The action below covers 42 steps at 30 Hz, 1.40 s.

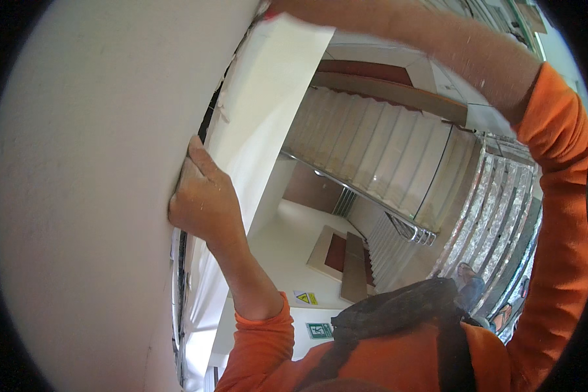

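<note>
My left hand (206,199) is closed against a dark gap (210,111) that runs between a smooth pale surface (91,183) and a long white panel (268,85). Its fingers curl in at the gap, and whatever they grip is hidden. Ragged, crumbling edges line the gap. Across the top of the view reaches my right arm (424,29), its hand mostly cut off by the upper edge near the gap's far end. Something small and red (270,13) shows beside that hand; I cannot make out what it is.
Below lies a tiled staircase (372,144) with a metal handrail (359,189). Shiny metal slats (483,209) stand at the right, with feet near them. A dark bag (398,307) hangs across my front. Yellow (305,298) and green signs (319,330) are on the wall.
</note>
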Each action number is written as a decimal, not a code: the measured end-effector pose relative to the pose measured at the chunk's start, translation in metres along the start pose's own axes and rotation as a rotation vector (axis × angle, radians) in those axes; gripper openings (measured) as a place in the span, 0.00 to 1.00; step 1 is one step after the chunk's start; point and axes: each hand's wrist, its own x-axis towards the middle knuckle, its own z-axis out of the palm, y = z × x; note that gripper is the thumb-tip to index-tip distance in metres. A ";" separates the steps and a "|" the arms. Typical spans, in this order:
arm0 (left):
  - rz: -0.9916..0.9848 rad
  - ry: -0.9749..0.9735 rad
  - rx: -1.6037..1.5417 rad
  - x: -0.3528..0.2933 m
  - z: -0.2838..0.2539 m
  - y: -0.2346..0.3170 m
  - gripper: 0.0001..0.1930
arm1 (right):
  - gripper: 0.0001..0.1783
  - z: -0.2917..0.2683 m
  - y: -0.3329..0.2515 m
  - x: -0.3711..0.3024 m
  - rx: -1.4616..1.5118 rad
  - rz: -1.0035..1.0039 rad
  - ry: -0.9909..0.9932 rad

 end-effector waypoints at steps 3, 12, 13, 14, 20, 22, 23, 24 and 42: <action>-0.014 -0.030 0.057 0.005 -0.009 0.013 0.20 | 0.22 -0.012 0.060 -0.016 -0.086 0.069 -0.068; 0.057 0.019 -0.011 -0.006 -0.005 -0.001 0.23 | 0.21 -0.009 0.076 -0.016 -0.022 0.127 -0.152; 0.039 -0.027 0.006 -0.006 -0.004 -0.004 0.23 | 0.21 0.006 0.080 -0.013 -0.006 0.103 -0.129; 0.041 -0.015 -0.016 -0.008 -0.002 -0.006 0.24 | 0.22 0.010 0.081 -0.012 0.003 0.072 -0.104; -0.022 -0.059 -0.058 0.009 -0.004 0.027 0.25 | 0.14 0.075 0.173 -0.045 0.009 0.173 0.384; -0.009 -0.034 0.040 -0.001 -0.007 0.000 0.26 | 0.10 0.059 0.112 -0.081 0.324 0.693 0.336; -0.010 -0.030 0.028 -0.002 -0.009 -0.002 0.25 | 0.13 0.068 0.089 -0.094 0.507 0.803 0.334; -0.009 -0.017 -0.012 0.001 -0.008 0.001 0.25 | 0.19 0.069 0.063 -0.101 0.710 0.878 0.305; -0.029 -0.054 -0.056 -0.001 -0.007 0.010 0.30 | 0.64 0.065 -0.160 0.017 2.042 0.869 0.504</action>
